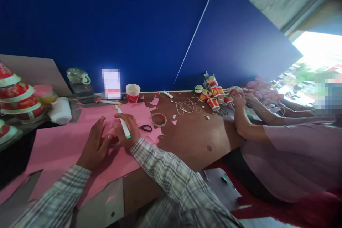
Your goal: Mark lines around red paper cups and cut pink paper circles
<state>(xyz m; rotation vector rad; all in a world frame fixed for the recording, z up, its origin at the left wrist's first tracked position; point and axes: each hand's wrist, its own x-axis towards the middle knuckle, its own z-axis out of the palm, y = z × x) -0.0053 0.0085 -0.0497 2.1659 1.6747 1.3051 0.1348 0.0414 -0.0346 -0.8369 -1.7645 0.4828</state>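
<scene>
My right hand [130, 125] has a white marker with a green end [124, 126] tucked across its fingers. It reaches in from the right beside a crumpled or folded piece of pink paper [110, 128]. My left hand [94, 145] curls around the other side of this pink piece, thumb toward the middle. What lies under the piece is partly hidden by my fingers. Large pink sheets [61, 142] are spread beneath both hands. Black-handled scissors [145, 128] and a roll of clear tape [158, 120] lie just right of my right hand.
Behind the sheets stand a paper cup [133, 94], a lit phone [111, 84] and a water bottle [80, 85]. Stacked red paper bowls [20, 96] rise at left. White earphones [187, 107] lie mid-table. A co-worker [288, 149] sits at right near joined cups [213, 92].
</scene>
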